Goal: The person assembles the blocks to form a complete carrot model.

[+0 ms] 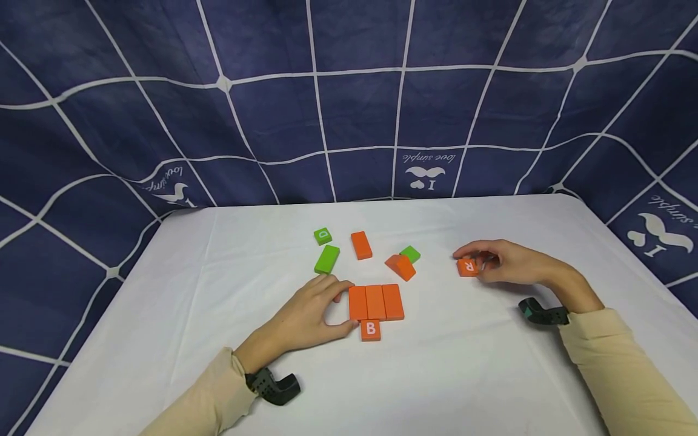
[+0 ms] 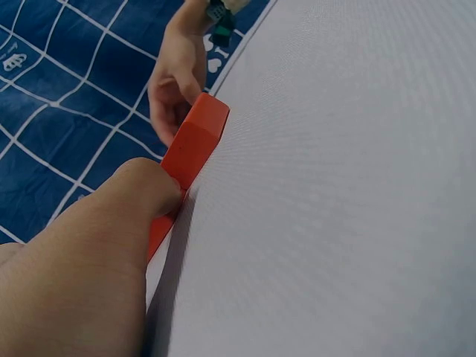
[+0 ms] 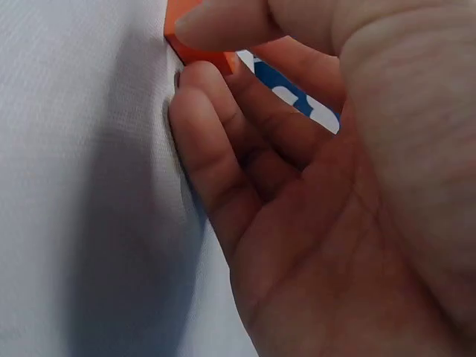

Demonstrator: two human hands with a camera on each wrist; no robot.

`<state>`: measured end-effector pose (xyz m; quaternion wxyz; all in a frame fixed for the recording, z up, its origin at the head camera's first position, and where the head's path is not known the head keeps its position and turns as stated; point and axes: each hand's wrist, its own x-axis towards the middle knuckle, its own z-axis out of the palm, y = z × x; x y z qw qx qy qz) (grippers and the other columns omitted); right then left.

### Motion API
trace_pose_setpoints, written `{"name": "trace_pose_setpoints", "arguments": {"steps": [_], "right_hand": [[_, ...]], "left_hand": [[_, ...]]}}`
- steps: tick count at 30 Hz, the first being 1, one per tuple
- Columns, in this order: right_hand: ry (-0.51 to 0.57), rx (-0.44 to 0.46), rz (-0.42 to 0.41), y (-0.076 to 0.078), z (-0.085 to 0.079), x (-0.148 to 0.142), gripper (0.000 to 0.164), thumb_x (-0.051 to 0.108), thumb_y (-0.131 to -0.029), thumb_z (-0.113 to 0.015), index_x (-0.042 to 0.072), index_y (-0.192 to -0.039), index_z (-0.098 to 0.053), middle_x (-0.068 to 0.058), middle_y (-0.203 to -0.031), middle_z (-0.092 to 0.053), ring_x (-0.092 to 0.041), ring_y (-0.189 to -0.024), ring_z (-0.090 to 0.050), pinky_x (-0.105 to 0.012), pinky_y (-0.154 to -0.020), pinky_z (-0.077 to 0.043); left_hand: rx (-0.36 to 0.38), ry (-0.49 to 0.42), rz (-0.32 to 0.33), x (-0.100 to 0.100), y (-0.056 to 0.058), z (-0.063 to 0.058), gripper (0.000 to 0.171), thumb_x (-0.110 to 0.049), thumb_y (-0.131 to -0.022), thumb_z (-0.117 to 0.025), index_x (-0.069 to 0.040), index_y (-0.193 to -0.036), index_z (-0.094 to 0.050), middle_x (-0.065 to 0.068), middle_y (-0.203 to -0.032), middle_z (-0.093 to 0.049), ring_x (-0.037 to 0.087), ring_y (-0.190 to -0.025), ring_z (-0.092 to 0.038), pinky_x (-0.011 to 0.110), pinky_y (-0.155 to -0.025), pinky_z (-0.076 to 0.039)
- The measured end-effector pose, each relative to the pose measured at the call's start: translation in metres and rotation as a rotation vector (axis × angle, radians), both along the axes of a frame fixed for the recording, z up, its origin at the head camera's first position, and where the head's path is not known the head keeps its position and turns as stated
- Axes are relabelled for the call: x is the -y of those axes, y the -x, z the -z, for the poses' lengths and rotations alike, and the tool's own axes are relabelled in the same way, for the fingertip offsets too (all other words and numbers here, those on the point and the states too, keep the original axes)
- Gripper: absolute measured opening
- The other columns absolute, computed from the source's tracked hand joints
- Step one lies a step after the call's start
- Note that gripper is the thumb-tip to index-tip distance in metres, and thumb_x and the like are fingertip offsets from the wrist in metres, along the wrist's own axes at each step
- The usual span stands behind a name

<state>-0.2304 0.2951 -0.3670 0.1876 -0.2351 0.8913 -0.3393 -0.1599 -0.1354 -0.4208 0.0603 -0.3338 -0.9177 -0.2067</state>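
Observation:
Three orange rectangular blocks lie side by side in a row. A small orange block marked B sits against their near edge. My left hand is at the row's left end, pinching the leftmost block with a fingertip at its far corner and the thumb at its near corner, beside the B block. To the right, my right hand holds a small orange block marked R between thumb and fingers, low over the white cloth. In the right wrist view the thumb lies across that block.
Behind the row lie a green block marked D, a longer green block and an orange block. Orange pieces overlap a small green one. A dark blue checked curtain hangs behind the white table.

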Motion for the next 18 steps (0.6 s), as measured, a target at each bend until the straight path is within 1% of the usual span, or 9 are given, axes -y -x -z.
{"name": "trace_pose_setpoints", "arguments": {"steps": [2, 5, 7, 9, 13, 18], "right_hand": [[-0.006, 0.002, -0.002, 0.0, 0.001, 0.002, 0.047, 0.003, -0.087, -0.075, 0.012, -0.132, -0.067, -0.005, -0.097, -0.056, -0.018, -0.086, -0.052, -0.025, -0.071, -0.045], [-0.038, -0.019, 0.008, 0.001, 0.003, 0.006, 0.042, 0.016, -0.085, -0.083, 0.014, -0.125, -0.071, -0.003, -0.091, -0.057, -0.016, -0.081, -0.051, -0.024, -0.067, -0.042], [-0.063, -0.041, 0.023, 0.001, 0.004, 0.009, 0.04, 0.023, -0.084, -0.086, 0.014, -0.12, -0.072, -0.002, -0.086, -0.056, -0.015, -0.078, -0.051, -0.024, -0.066, -0.041], [-0.082, -0.061, 0.04, 0.001, 0.004, 0.011, 0.041, 0.028, -0.082, -0.088, 0.014, -0.116, -0.071, -0.001, -0.086, -0.056, -0.014, -0.077, -0.05, -0.025, -0.065, -0.041], [-0.089, -0.064, 0.05, -0.002, 0.001, 0.013, 0.048, 0.031, -0.08, -0.089, 0.012, -0.117, -0.067, -0.002, -0.089, -0.057, -0.015, -0.078, -0.052, -0.025, -0.066, -0.043], [-0.092, -0.041, 0.008, -0.005, -0.004, 0.012, 0.05, 0.024, -0.082, -0.087, 0.011, -0.127, -0.066, -0.003, -0.094, -0.059, -0.014, -0.079, -0.053, -0.024, -0.068, -0.044]], "left_hand": [[0.0, -0.001, 0.0, 0.0, 0.0, 0.0, 0.062, -0.05, -0.085, -0.075, -0.014, -0.134, -0.063, -0.01, -0.098, -0.051, 0.008, -0.098, -0.047, 0.031, -0.087, -0.048], [0.003, -0.003, 0.0, 0.0, 0.0, -0.001, 0.062, -0.051, -0.085, -0.075, -0.014, -0.134, -0.063, -0.01, -0.097, -0.05, 0.008, -0.098, -0.047, 0.031, -0.086, -0.048], [0.004, -0.004, 0.0, 0.0, 0.0, -0.001, 0.062, -0.051, -0.085, -0.075, -0.014, -0.134, -0.063, -0.01, -0.097, -0.05, 0.008, -0.098, -0.047, 0.031, -0.086, -0.048], [0.001, -0.006, 0.0, 0.0, 0.0, -0.001, 0.062, -0.051, -0.085, -0.075, -0.014, -0.134, -0.063, -0.011, -0.097, -0.05, 0.008, -0.097, -0.047, 0.03, -0.086, -0.047], [-0.003, -0.015, 0.008, 0.0, 0.0, -0.001, 0.062, -0.05, -0.085, -0.075, -0.014, -0.133, -0.063, -0.011, -0.096, -0.05, 0.007, -0.096, -0.046, 0.03, -0.085, -0.046], [-0.01, -0.02, 0.014, 0.0, 0.0, -0.001, 0.062, -0.05, -0.085, -0.076, -0.013, -0.133, -0.064, -0.011, -0.095, -0.049, 0.007, -0.096, -0.046, 0.029, -0.084, -0.046]]}}
